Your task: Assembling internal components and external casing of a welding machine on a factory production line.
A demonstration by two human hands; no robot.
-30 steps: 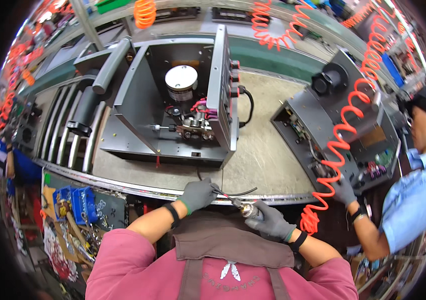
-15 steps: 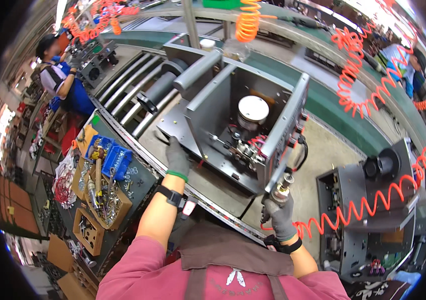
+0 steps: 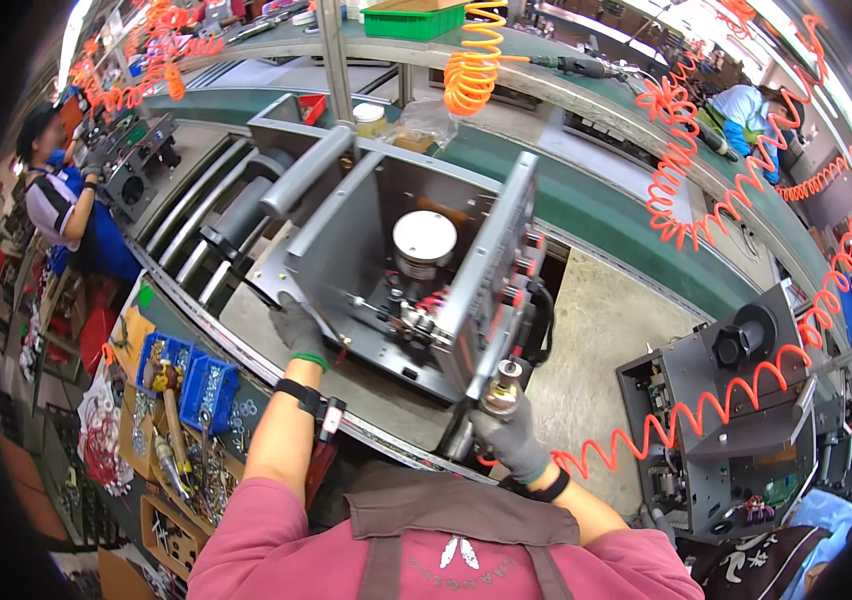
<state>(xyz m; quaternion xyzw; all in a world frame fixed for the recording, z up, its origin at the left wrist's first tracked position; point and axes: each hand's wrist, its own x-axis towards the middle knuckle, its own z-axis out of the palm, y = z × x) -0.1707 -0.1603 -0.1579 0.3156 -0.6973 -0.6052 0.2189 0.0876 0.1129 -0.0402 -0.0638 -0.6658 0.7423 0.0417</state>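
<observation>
A grey metal machine chassis sits in front of me, open at the top. Inside it are a cylinder with a white round top and small metal fittings with red wires. My left hand, in a grey glove, grips the near left edge of its base plate. My gloved right hand is closed around an air tool with a metal end pointing up, beside the chassis's near right corner. A red coiled hose runs from by that hand to the right. The tool's lower part is hidden.
Rollers lie to the left, where a co-worker handles another chassis. A bench at lower left holds blue bins, a hammer and loose hardware. Another open machine stands right. Orange coiled hoses hang overhead.
The chassis has slid left toward the rollers with both my hands beside it, exposing more of the surface on its right. The whole view has also shifted slightly.
</observation>
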